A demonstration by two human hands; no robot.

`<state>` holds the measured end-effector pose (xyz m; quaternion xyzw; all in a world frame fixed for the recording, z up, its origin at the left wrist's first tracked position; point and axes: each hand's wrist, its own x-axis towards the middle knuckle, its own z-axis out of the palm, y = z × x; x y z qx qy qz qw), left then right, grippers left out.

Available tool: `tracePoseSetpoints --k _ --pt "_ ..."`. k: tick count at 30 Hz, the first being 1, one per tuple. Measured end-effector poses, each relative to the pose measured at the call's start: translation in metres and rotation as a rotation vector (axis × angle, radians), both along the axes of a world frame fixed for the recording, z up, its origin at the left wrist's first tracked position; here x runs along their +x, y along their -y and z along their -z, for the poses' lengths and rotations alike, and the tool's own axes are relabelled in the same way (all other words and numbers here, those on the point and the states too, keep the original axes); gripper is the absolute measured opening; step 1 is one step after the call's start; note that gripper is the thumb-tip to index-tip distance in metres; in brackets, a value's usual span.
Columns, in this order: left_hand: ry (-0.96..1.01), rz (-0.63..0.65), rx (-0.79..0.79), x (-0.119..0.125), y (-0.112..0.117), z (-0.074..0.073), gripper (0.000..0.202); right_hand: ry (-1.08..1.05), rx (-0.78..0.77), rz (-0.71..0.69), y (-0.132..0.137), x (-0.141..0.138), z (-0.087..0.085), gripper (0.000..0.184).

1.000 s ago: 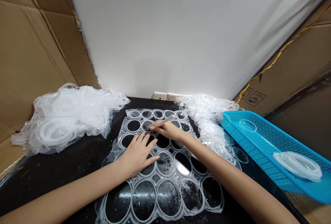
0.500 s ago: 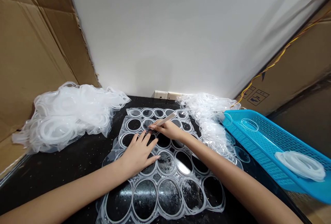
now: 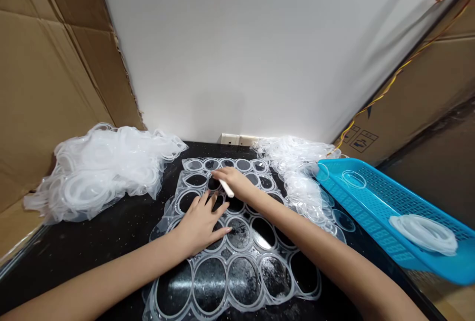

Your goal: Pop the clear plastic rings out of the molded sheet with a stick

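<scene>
A translucent sheet of joined rings [image 3: 226, 261] lies flat on the black tabletop. My left hand [image 3: 200, 224] rests on the sheet, fingers spread, holding nothing. Just beyond it, my right hand [image 3: 233, 182] is closed around a white pen-shaped tool [image 3: 226, 189]. The tool's handle leans back toward me, and its tip is hidden by my fingers. Those fingers are over a ring in the second row from the far edge.
At left sits a heap of clear ring sheets [image 3: 107, 162]. Thin clear rings [image 3: 304, 187] are piled at right, beside a blue basket [image 3: 365, 222] holding a bundle of white rings [image 3: 423, 233]. Behind are a wall socket [image 3: 230, 139] and cardboard [image 3: 48, 88].
My right hand has turned and moved slightly left, around the ring. The tool's handle has swung from pointing away to pointing back toward me. My left hand stays on the sheet.
</scene>
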<state>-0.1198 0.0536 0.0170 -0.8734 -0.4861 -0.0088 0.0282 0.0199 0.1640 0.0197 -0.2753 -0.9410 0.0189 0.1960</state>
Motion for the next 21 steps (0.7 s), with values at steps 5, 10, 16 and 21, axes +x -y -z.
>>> tracePoseSetpoints --k 5,10,16,21 --pt "-0.026 -0.01 0.009 0.001 0.002 0.002 0.056 -0.146 0.045 0.321 -0.043 0.022 -0.021 0.033" --pt "-0.03 -0.02 0.053 0.0 0.003 0.003 0.055 -0.148 0.027 0.602 -0.045 0.078 -0.049 0.035" --pt "0.007 -0.027 0.131 0.005 -0.005 -0.008 0.052 0.029 -0.148 0.772 -0.002 0.157 -0.067 0.02" --pt "0.009 0.046 0.159 0.036 -0.019 -0.007 0.055 -0.018 -0.32 0.624 0.015 0.146 -0.067 0.026"
